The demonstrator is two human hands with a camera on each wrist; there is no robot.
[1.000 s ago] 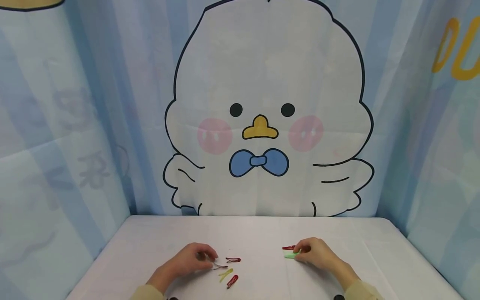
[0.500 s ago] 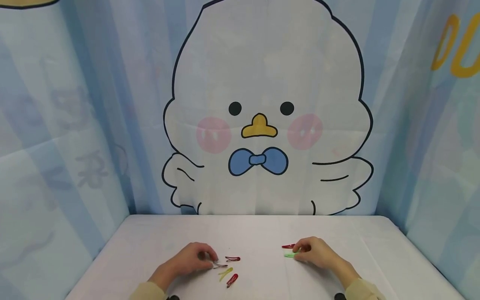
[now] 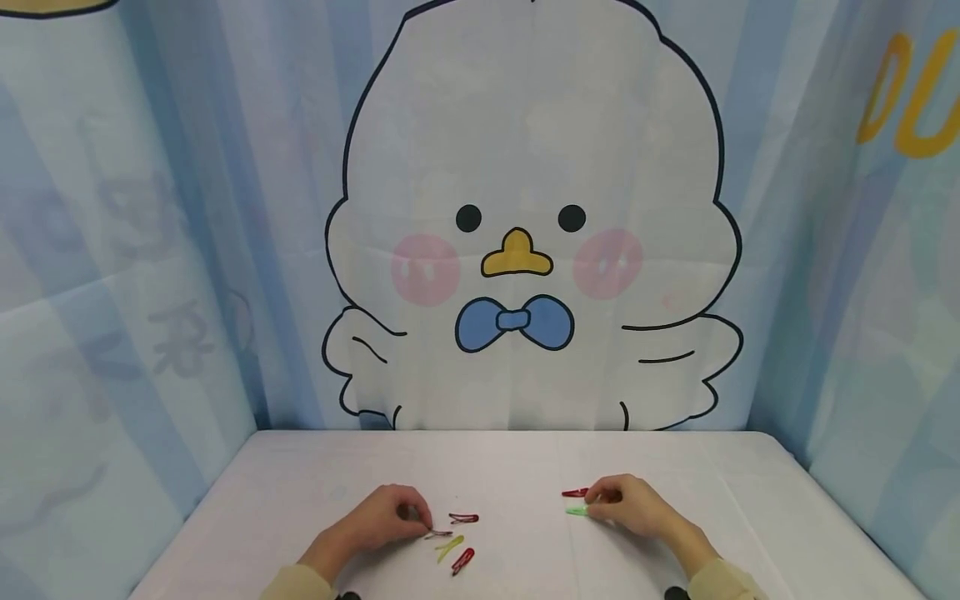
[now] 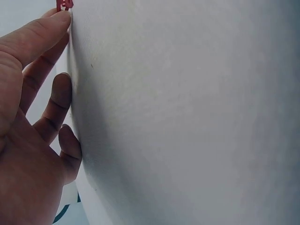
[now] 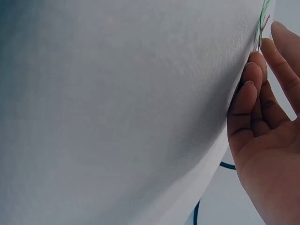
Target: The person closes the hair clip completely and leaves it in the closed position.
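Far L of frame: blue-striped curtain point(image 3: 112, 292) w/ faint lettering. Lower L, pale yellow L sleeve point(image 3: 298, 582) runs to the L hand point(image 3: 382, 518), low on the white bench point(image 3: 525, 467), L of centre. Its thumb & forefinger look clamped on the L end of a brownish clip point(image 3: 442, 533). L wrist view: its other fingers are bent, a bit apart; red piece point(image 4: 64, 5) by the thumb tip, cut off at the top edge, can't tell which clip.

Just R of that, bottom centre: yellow clip point(image 3: 452, 547), slanted, arms apart; next the lower red clip point(image 3: 462, 561), also slanted; above both, upper red clip point(image 3: 465, 518), approx. horizontal. These 4 lie near e/o.

Mid-frame, behind bench: backdrop w/ big white duck point(image 3: 525, 150) & blue bow tie point(image 3: 513, 321).

Low, R of centre: third red clip point(image 3: 575, 493), its R end by the forefinger of the R hand point(image 3: 628, 507). Green clip point(image 3: 576, 511) just below, R end at that hand's fingers. R wrist view: thumb tip slightly off forefinger tip, rest curled tog.; can't tell if they're pinching it. R sleeve point(image 3: 727, 581) bottom R. Upper R corner: orange letters point(image 3: 926, 100).
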